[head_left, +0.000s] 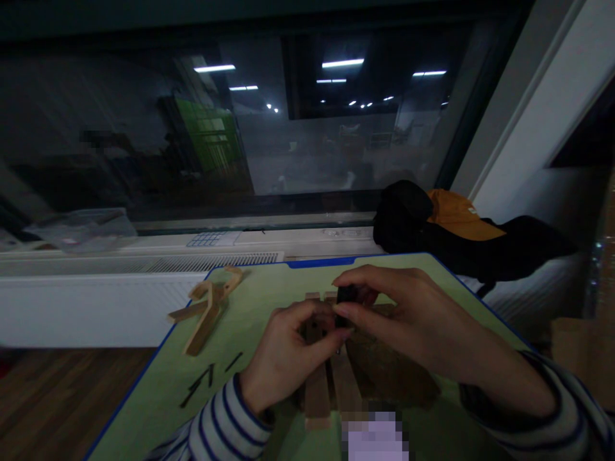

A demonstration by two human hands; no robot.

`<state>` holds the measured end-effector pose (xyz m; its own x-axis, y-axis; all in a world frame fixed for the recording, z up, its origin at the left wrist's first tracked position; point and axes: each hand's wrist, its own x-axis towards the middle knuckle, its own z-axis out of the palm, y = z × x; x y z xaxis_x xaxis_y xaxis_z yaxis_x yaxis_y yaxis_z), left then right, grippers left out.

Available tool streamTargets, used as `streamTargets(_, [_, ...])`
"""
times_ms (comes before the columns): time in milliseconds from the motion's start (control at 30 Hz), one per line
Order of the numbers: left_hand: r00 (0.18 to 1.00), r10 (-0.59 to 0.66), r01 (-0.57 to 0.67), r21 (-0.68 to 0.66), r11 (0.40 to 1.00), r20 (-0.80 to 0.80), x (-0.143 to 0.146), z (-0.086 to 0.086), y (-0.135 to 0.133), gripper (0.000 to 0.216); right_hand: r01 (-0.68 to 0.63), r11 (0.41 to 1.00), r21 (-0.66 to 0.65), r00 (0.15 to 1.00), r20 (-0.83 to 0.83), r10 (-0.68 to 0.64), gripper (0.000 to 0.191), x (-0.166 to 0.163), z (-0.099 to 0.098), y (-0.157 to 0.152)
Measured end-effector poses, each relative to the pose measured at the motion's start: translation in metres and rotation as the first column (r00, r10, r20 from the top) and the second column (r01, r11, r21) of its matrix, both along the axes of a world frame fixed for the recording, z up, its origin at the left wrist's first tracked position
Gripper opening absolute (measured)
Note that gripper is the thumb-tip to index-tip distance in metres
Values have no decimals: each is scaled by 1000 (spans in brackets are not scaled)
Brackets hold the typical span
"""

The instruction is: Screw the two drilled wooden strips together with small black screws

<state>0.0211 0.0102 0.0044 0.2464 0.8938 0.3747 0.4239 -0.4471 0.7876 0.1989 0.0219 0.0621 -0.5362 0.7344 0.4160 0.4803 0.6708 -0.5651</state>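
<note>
A small black block-like piece (344, 296) is pinched between the thumb and fingers of my right hand (396, 307); its exact kind is unclear. Close beside it, the thumb and fingers of my left hand (293, 342) are closed, and what they grip is hidden. Under both hands lie two light wooden strips, a left strip (318, 397) and a right strip (346, 384), side by side and lengthwise. A dark hole shows near the far end of the left strip. To their right is a flat brown piece (394, 368), partly covered by my right hand and forearm.
Jointed wooden pieces (209, 314) lie at the table's far left. Several dark, thin screw-like parts (196, 384) rest left of my left hand. The green tabletop (269, 282) has a blue edge. Behind it are a radiator (96, 307), a black bag (401, 214) and an orange cap (461, 214).
</note>
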Motion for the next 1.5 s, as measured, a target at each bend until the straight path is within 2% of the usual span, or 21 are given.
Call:
streamTargets(367, [1000, 2, -1, 12, 1000, -6, 0, -2, 1, 5, 14, 1000, -23, 1000, -8, -14, 21, -2, -1, 0])
streamTargets(567, [1000, -1, 2, 12, 1000, -21, -1, -2, 2, 3, 12, 997, 80, 998, 53, -16, 35, 2, 3, -3])
streamTargets(833, [1000, -2, 3, 39, 999, -26, 0, 0, 1, 4, -54, 994, 96, 998, 30, 52, 24, 0, 5, -3])
streamTargets(1500, [998, 10, -11, -7, 1000, -60, -1, -3, 2, 6, -45, 996, 83, 999, 7, 45, 18, 0, 4, -3])
